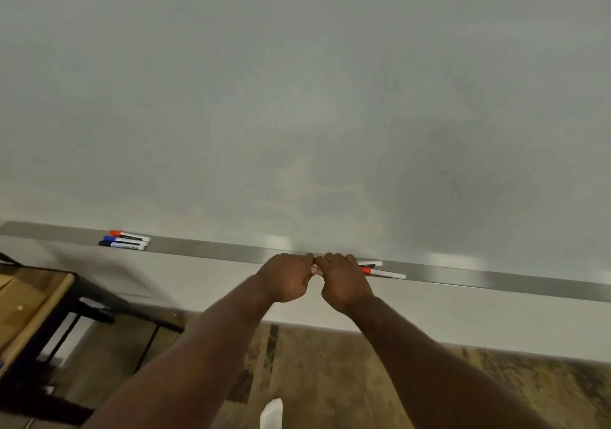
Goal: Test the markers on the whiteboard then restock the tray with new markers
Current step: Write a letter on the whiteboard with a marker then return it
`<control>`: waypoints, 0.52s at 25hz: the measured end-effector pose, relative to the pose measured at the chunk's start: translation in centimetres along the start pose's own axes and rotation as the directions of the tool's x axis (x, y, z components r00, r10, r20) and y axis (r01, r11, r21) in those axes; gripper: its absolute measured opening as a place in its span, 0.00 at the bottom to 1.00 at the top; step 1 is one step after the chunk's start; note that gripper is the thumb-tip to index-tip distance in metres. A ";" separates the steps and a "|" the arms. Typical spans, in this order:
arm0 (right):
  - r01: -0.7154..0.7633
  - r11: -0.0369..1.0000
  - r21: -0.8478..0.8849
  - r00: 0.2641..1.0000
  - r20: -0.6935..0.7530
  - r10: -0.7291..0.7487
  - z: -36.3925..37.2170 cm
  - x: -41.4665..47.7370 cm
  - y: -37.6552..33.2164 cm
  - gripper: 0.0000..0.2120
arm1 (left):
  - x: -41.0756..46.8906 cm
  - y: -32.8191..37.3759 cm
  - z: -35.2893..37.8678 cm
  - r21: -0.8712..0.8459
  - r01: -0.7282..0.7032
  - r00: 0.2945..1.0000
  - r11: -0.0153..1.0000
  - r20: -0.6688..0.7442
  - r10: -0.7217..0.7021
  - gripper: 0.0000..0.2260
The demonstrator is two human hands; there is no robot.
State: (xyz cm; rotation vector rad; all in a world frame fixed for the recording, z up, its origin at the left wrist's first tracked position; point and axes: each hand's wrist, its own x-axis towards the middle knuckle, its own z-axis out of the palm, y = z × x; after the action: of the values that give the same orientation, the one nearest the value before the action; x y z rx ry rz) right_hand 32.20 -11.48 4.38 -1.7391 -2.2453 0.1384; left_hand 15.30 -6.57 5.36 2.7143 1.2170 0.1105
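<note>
A large whiteboard (297,97) fills the upper view, with a grey metal tray (215,250) along its lower edge. My left hand (286,278) and my right hand (344,283) are fists side by side over the tray, both gripping one marker (315,269) of which only a small white part shows between them. Just right of my right hand a red-capped marker (383,273) and a black-and-white marker (372,264) lie in the tray. At the tray's left lie three markers: one red-capped (129,236) and two blue-capped (124,243).
A wooden table with a black metal frame (36,299) stands at the lower left, close to the wall. Below the tray is a pale wall, then brown patterned floor (330,379). A small white object (271,412) shows at the bottom edge.
</note>
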 end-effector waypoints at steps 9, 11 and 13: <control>0.122 0.991 -0.061 0.990 -0.057 -0.125 -4.5 0.9 -3.5 0.21 | -4.0 -0.9 -6.0 0.094 0.028 0.996 0.995 -0.085 -0.020 0.20; 0.119 0.992 -0.033 0.988 -0.099 -0.122 -5.6 1.6 -4.8 0.17 | -4.7 -1.7 -7.8 0.052 0.034 0.994 0.998 -0.107 -0.028 0.18; -0.014 0.985 0.173 0.980 -0.193 0.048 -7.1 2.3 -6.4 0.14 | -5.3 -3.1 -10.0 0.020 0.033 0.987 0.999 -0.156 -0.029 0.16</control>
State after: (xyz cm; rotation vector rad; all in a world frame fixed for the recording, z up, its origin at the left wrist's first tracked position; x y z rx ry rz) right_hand 27.81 -11.66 13.20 -1.6233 -2.0042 0.1533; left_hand 8.14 -7.35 14.69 2.7490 1.3083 0.3124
